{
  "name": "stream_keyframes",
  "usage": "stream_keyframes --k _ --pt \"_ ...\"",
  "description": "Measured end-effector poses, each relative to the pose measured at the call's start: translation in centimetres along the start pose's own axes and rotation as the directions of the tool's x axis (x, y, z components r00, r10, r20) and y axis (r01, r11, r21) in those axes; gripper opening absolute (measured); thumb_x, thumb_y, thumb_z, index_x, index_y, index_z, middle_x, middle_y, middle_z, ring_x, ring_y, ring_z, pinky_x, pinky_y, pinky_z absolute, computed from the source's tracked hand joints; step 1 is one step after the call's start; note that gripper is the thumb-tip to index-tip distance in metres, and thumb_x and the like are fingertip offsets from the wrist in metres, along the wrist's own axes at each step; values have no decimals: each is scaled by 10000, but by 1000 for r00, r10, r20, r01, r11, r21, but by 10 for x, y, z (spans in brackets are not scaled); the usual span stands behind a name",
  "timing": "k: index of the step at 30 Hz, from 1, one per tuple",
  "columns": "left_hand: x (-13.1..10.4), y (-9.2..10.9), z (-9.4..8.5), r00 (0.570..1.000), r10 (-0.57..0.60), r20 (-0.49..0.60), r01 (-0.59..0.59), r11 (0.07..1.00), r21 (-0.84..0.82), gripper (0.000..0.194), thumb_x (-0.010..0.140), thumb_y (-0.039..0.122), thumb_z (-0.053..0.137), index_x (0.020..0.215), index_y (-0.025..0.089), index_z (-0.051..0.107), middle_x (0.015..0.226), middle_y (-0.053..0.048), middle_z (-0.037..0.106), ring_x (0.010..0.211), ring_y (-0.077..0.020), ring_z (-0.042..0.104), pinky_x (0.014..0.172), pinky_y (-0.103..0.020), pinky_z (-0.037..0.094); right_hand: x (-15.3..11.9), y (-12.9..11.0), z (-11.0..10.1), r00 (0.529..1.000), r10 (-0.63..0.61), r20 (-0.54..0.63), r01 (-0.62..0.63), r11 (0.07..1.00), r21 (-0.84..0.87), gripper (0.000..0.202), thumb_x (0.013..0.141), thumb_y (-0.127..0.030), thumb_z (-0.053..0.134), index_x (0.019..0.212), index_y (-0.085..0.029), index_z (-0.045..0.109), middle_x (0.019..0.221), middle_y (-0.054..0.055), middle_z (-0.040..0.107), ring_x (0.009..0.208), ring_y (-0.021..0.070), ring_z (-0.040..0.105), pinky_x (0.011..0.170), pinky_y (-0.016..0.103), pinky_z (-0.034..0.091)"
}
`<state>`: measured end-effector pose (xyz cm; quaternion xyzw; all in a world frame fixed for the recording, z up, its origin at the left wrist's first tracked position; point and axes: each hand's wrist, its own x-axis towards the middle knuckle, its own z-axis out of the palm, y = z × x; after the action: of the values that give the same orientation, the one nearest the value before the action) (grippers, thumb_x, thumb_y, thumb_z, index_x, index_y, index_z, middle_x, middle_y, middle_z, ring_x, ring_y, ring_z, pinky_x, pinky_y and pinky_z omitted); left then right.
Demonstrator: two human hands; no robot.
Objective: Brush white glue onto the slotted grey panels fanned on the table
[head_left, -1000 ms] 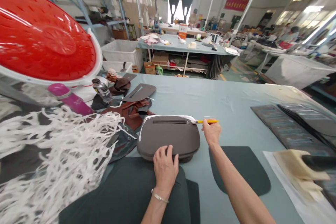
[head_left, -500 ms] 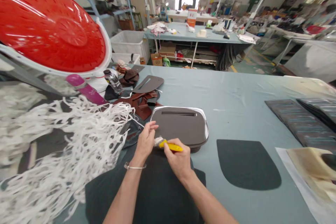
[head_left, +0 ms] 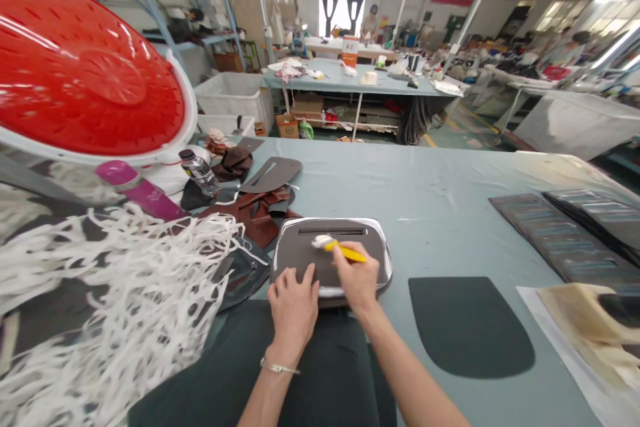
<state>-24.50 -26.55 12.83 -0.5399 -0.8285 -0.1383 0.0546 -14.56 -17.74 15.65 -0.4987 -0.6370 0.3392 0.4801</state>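
Observation:
A stack of dark grey-brown rounded panels point(head_left: 300, 250) lies at the table's near edge, with a long slot near the far side of the top one. White, wet-looking stuff lines much of its rim. My left hand point(head_left: 294, 303) rests on the near left edge, its fingers lying flat and slightly apart. In my right hand point(head_left: 357, 275) is a brush point(head_left: 350, 253) with a yellow handle. Its white bristles point left, over the middle of the panel; whether they touch it I cannot tell. Dark cloth point(head_left: 310, 360) lies below my hands.
White strips point(head_left: 150, 267) heap up on the left, near a bottle point(head_left: 199, 172), a purple cylinder point(head_left: 140, 190) and a red basin point(head_left: 90, 73). To the right are a dark green cut piece point(head_left: 470, 327), slotted grey panels point(head_left: 540, 230) and a foam block point(head_left: 585, 327).
My left hand has come down onto the panel's near edge. The brush has moved from the near left edge to above the panel's middle. White now shows along the near rim. The view has tilted up.

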Motion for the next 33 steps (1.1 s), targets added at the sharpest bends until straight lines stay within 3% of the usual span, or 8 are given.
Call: stream_keyframes --k 2,4,10,17,23,26,30,33 --pt "-1 0 2 1000 6 -9 -5 999 34 370 894 334 389 1227 294 544 1145 -130 514 1062 -296 449 892 -482 338 8 -4 43 993 -45 107 41 999 33 237 823 -403 548 876 -202 661 789 26 694 655 156 633 659 238 495" --pt "-1 -2 6 1000 1 -22 0 999 35 367 897 322 382 1227 308 543 1150 -124 513 1060 -289 451 895 -480 337 16 5 48 991 -53 123 55 998 -7 232 820 -397 543 864 -206 666 777 23 695 647 154 628 662 236 488" --pt "0 -1 15 999 -37 -30 36 999 -41 379 887 345 407 1243 323 536 1164 -133 496 1108 -312 424 907 -498 328 40 34 -31 951 -13 -309 -81 954 -288 254 806 -405 543 796 -176 654 687 41 663 596 158 585 620 240 441" --pt "1 3 7 999 -32 -9 32 998 58 384 906 312 375 1260 324 522 1181 -117 511 1076 -272 451 916 -457 317 41 12 53 989 -132 64 139 982 -125 189 829 -327 520 851 -198 657 711 7 674 585 128 581 613 210 433" --pt "9 12 0 997 -73 -27 74 996 55 344 906 323 364 1167 278 584 1065 -111 535 997 -273 470 884 -454 326 58 58 -50 956 -95 -278 -6 940 -342 258 828 -385 506 822 -175 656 686 29 648 568 134 549 606 230 413" --pt "21 33 5 999 -40 33 42 997 -70 302 899 293 360 1037 197 611 978 -110 540 933 -265 484 832 -425 371 53 76 -91 951 -53 -304 -61 933 -354 361 867 -430 441 982 -165 657 802 73 680 644 160 595 641 251 432" --pt "44 81 26 993 76 91 -29 899 -436 264 881 243 382 1044 157 571 1024 -107 559 976 -228 508 883 -365 406 35 86 -97 980 103 -171 -157 926 -343 420 910 -450 365 1103 -187 630 796 87 691 700 198 639 658 278 448" --pt "62 118 40 977 67 204 88 741 -665 288 862 323 437 1072 157 544 1048 -105 567 932 -193 566 873 -332 433 23 80 -94 976 131 -175 -176 946 -274 404 926 -447 351 1122 -198 601 836 81 696 750 202 653 688 283 459"
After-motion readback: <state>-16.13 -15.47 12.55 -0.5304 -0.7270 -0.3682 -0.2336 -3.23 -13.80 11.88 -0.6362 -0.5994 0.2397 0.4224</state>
